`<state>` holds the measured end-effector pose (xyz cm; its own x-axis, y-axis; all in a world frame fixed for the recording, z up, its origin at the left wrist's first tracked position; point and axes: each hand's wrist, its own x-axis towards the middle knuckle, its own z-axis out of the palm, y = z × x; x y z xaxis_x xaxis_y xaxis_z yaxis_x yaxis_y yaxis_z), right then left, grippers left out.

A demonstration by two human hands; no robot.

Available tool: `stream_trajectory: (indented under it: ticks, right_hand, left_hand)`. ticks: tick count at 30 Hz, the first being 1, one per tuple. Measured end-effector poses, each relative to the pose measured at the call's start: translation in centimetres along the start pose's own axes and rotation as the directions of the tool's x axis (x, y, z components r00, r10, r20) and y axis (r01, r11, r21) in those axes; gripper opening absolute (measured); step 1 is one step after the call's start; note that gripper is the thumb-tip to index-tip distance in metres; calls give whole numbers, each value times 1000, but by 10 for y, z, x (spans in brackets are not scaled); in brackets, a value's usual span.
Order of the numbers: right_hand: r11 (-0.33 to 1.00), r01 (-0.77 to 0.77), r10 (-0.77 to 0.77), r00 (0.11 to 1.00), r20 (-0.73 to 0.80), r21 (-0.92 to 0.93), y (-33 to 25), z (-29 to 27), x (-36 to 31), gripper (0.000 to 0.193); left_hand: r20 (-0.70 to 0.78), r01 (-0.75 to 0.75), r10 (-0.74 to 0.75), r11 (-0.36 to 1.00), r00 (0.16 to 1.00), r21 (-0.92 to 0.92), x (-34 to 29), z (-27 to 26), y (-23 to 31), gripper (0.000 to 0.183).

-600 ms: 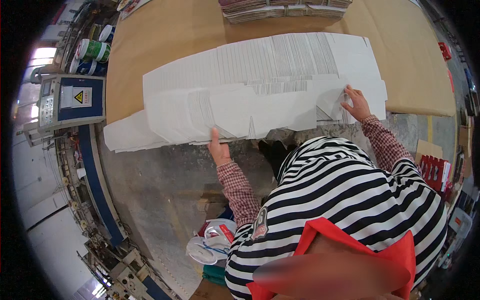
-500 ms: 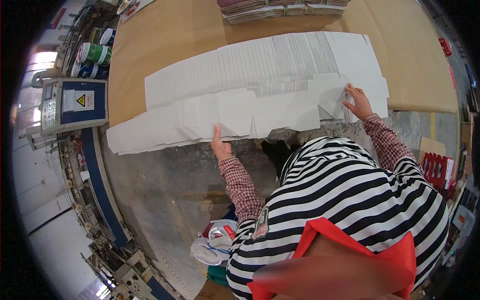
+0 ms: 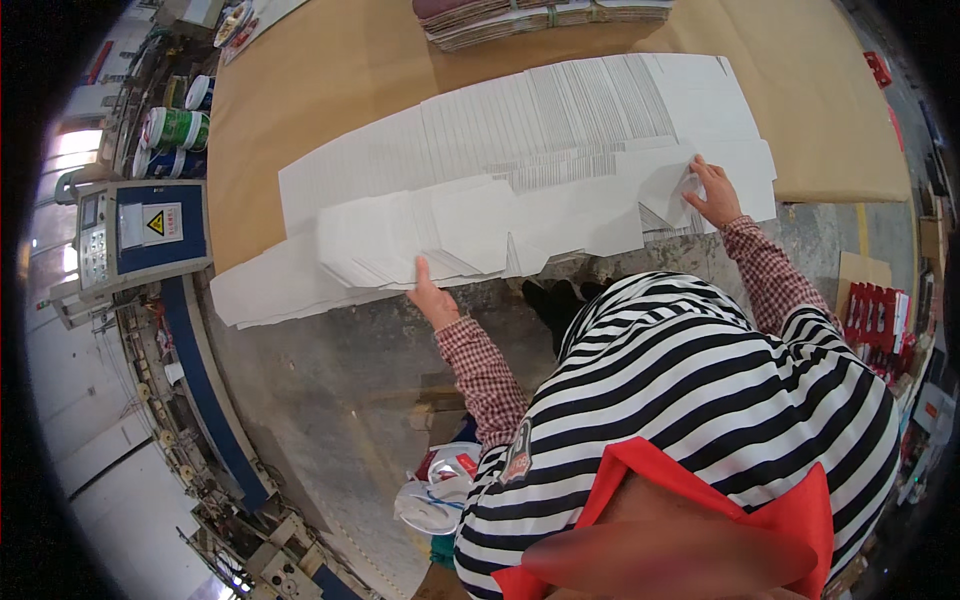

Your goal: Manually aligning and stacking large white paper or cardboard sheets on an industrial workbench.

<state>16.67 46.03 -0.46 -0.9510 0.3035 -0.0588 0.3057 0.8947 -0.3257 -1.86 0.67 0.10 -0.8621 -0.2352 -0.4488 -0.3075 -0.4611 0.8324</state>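
Fanned white die-cut cardboard blanks [image 3: 560, 225] overlap in a long row along the near edge of the table. My left hand [image 3: 432, 299] grips the near edge of a lifted bunch of blanks, its thumb on top and the other fingers hidden underneath. The left part of this bunch stands raised above lower blanks [image 3: 265, 287] that spread to the left. My right hand [image 3: 715, 192] rests on the blanks at the right end, fingers and thumb apart. Farther back lies another fanned row of white blanks [image 3: 480, 125].
Brown paper [image 3: 330, 90] covers the table. A tied stack of cardboard [image 3: 545, 25] sits at its far side. To the left are a blue machine cabinet [image 3: 160, 230] and several buckets [image 3: 175, 128]. Red items [image 3: 875, 318] stand at the right; a white bag [image 3: 430, 505] lies below my left arm.
The left bunch of blanks has been lifted and drawn rightward, separating from those beneath. My left hand has shifted slightly left and down; my right hand stays nearly in place.
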Motion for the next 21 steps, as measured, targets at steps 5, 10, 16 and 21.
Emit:
stream_trajectory:
  ticks: [5,10,16,21]
  right_hand:
    - [999,-43,43,999,-30,-9,6,1,-1,57]
    - [999,-39,39,999,-4,-26,-2,-5,0,58]
    - [995,-76,77,997,13,-64,4,-6,-5,58]
    - [991,-114,118,992,51,-63,-1,-9,-6,60]
  left_hand:
    - [164,-365,340,918,926,158,-28,19,9,51]
    - [143,59,-37,987,989,-150,12,-26,6,47]
    - [-52,-265,292,920,955,289,-32,24,16,41]
    - [226,-18,55,987,973,-161,-3,-26,15,57]
